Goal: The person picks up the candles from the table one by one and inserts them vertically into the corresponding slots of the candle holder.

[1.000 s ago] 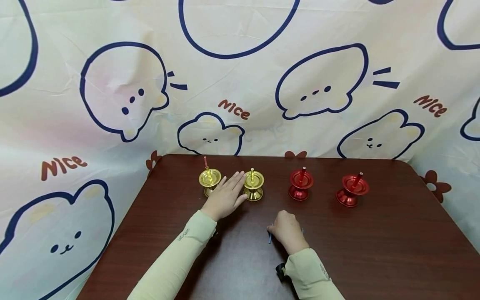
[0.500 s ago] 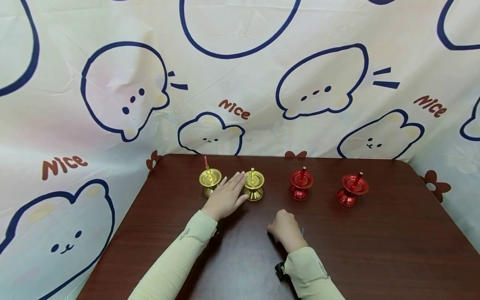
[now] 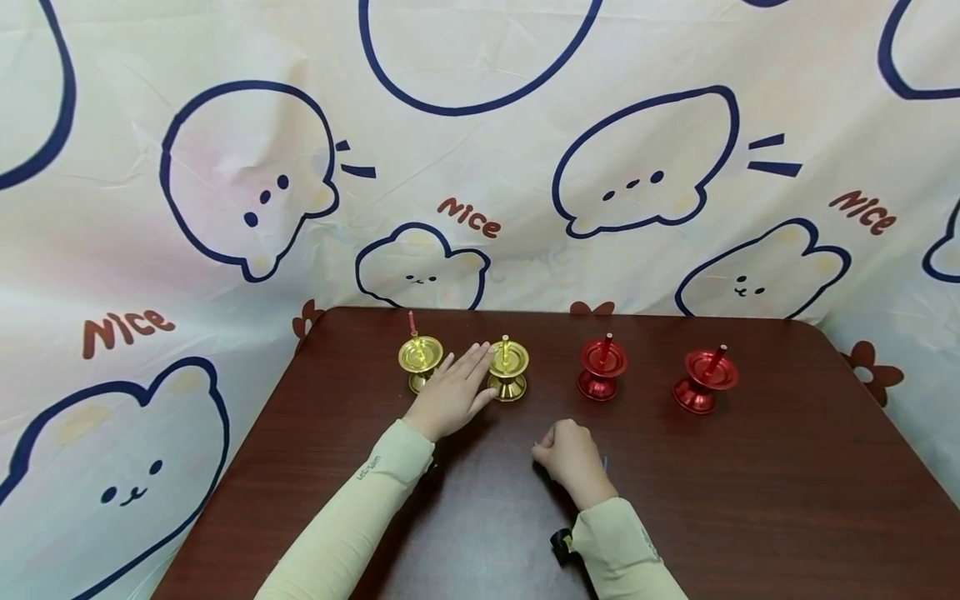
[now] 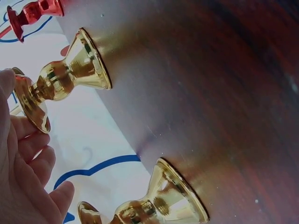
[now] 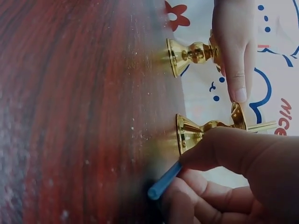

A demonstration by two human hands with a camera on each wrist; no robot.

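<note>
In the head view my left hand (image 3: 450, 398) lies with fingers extended at two gold candle holders. Its thumb and fingers touch the dish of the right gold candle holder (image 3: 507, 386), which has a short gold tube in its middle. The left gold candle holder (image 3: 420, 356), partly behind that hand, carries a thin red candle (image 3: 412, 323). My right hand (image 3: 573, 460) is held low over the table, nearer the front. Between thumb and fingers it pinches a slim blue candle (image 5: 164, 181), whose free end points down and away in the right wrist view.
Two red candle holders stand to the right on the brown table (image 3: 787, 492): a nearer-middle red candle holder (image 3: 598, 385) and a far-right red candle holder (image 3: 694, 398). Each has a red central stem. A patterned cloth (image 3: 517, 150) hangs behind the table.
The right hand has turned slightly, and the blue end once visible below its thumb is now mostly out of sight in the head view. The left hand and the holders have not moved.
</note>
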